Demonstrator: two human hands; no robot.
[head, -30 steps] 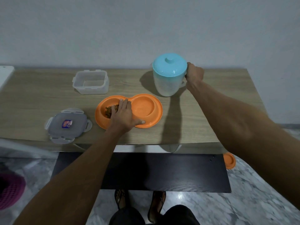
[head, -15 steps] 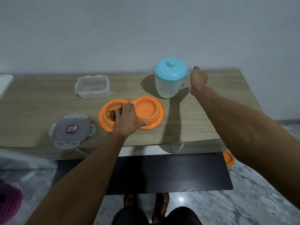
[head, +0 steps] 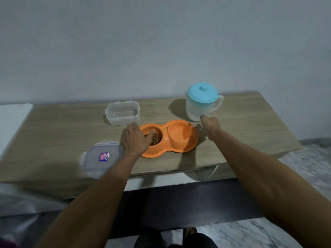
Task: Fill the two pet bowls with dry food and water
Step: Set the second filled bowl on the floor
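Note:
An orange double pet bowl (head: pixel 190 147) lies on the wooden table (head: pixel 53 131). Its left cup holds brown dry food (head: pixel 157 138). The right cup (head: pixel 179 135) shows plain orange, and I cannot tell if water is in it. My left hand (head: pixel 135 140) rests flat on the bowl's left rim, fingers spread over the food cup. Behind the bowl stands a clear jug with a light blue lid (head: pixel 201 102), its handle to the right. My right hand (head: pixel 211 124) hovers just in front of the jug, fingers curled, holding nothing.
An empty clear food container (head: pixel 123 113) sits behind the bowl on the left. Its grey lid (head: pixel 100 158) lies near the table's front edge, by my left forearm. A white surface (head: pixel 10 122) adjoins the table's left end. A dark shelf (head: pixel 179 203) lies below.
My right hand let go of the jug's handle and drew back toward the bowl. My left hand slid from the bowl's middle to its left rim. The camera view shifted.

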